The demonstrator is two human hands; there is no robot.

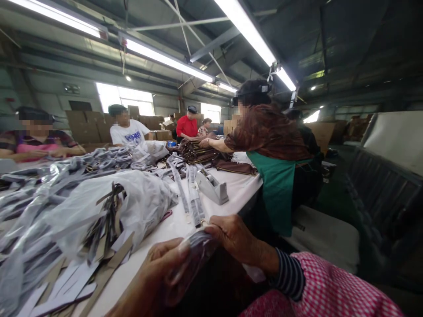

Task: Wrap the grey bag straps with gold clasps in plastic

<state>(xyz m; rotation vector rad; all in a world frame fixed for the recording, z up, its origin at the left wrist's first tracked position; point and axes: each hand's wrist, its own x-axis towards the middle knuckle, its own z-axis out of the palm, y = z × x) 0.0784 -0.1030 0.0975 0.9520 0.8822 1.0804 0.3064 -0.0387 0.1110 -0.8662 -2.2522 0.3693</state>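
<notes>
Low at the table's near edge, my left hand (161,268) grips a plastic-wrapped grey strap (200,242) between thumb and fingers. From the other side my right hand (233,237) pinches the same wrapped strap near its upper end. Clear film around it shines, and its lower part is blurred and partly behind my left hand. Just beyond my hands, grey wrapped strap lengths (195,204) lie on the white tabletop (176,240), with small metal-looking ends close to my right fingers. A grey tape dispenser (211,187) stands right beside these lengths.
A white plastic bag (142,198) holds brown strips (107,215) at left, among heaps of wrapped straps (36,193). Across the table, a co-worker in a green apron (276,189) reaches to a brown pile (198,152). Other people sit farther back. A pale seat (325,235) is at right.
</notes>
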